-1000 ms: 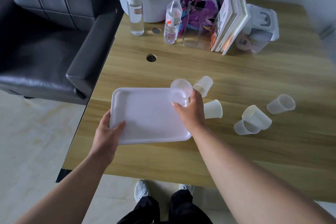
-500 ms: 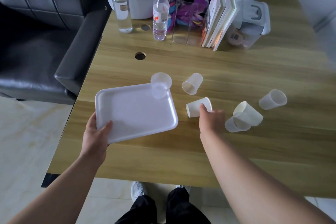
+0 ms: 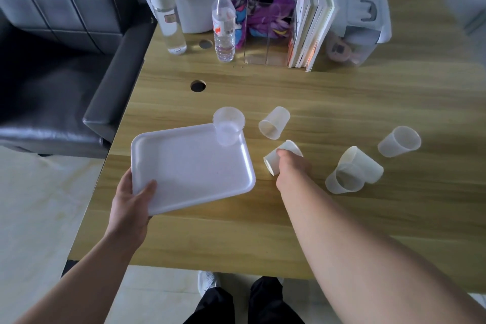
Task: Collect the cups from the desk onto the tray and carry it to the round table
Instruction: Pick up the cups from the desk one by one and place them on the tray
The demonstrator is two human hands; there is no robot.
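The right hand (image 3: 290,167) has its fingers wrapped round a tipped-over cup (image 3: 281,156) on the tabletop (image 3: 342,102), mid-frame. It looks light, thin and easy to squash, so hold its sides softly. The left hand (image 3: 131,204) holds the tray (image 3: 189,168) edge.

Two clear bottles (image 3: 224,23), purple cloth (image 3: 265,13), leaning books (image 3: 311,23) and a black sofa (image 3: 60,66) beside.

My left hand (image 3: 131,208) holds the tray (image 3: 189,168) at its near-left corner; one cup (image 3: 228,126) stands on its far-right corner. Right of the tray, my right hand (image 3: 290,166) grips a lying cup (image 3: 273,159); three more cups (image 3: 353,168) lie further right on the desk (image 3: 342,102).
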